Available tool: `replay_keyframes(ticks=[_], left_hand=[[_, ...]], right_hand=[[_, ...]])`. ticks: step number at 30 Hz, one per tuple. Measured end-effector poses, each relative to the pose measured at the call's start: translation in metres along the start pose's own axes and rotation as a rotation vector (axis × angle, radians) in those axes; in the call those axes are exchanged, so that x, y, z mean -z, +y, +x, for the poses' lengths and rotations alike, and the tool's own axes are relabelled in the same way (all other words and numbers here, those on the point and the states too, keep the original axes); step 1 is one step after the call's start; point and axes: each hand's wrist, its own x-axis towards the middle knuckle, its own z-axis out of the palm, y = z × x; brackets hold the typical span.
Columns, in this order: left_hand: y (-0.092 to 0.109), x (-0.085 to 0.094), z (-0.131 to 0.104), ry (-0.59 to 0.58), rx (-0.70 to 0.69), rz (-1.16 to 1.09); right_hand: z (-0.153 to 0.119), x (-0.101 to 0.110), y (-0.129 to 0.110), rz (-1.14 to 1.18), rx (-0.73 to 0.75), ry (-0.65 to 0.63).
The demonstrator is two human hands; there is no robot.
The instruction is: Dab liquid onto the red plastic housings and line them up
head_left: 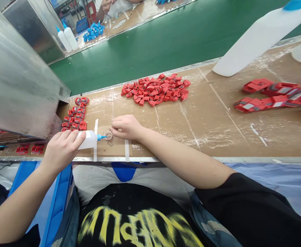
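Observation:
My left hand (62, 145) is wrapped round a white squeeze bottle (89, 140), which lies nearly level with its blue nozzle pointing right. The nozzle tip is at a small pale ring-shaped spot (108, 135) on a taped-down sheet (111, 150) on the bench. Just right of that tip is my right hand (126, 127), its fingers curled and pinched together. Whatever is between those fingertips is too small to make out. Beyond the bottle stand rows of small red-and-grey car-shaped pieces (77, 115). A heap of red plastic pieces (158, 89) lies farther back.
A metal machine housing (19, 75) rises at the left. Behind the bench runs a green conveyor belt (145, 51). A large white bottle (263, 41) and more red pieces (279, 94) are at right. Across the belt are blue pieces (93, 31) and another person's hand (105, 6).

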Motion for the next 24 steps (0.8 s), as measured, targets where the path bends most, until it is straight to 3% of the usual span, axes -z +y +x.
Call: replay_keyframes(ticks=[10,24], left_hand=[[-0.007,0.014,0.017,-0.03,-0.115,0.113],[-0.007,0.019,0.023,-0.031,-0.116,0.124]], right_hand=[[0.0,-0.001,-0.001,0.007,-0.002,-0.009],[0.0,-0.004,-0.002,0.003,-0.014,-0.012]])
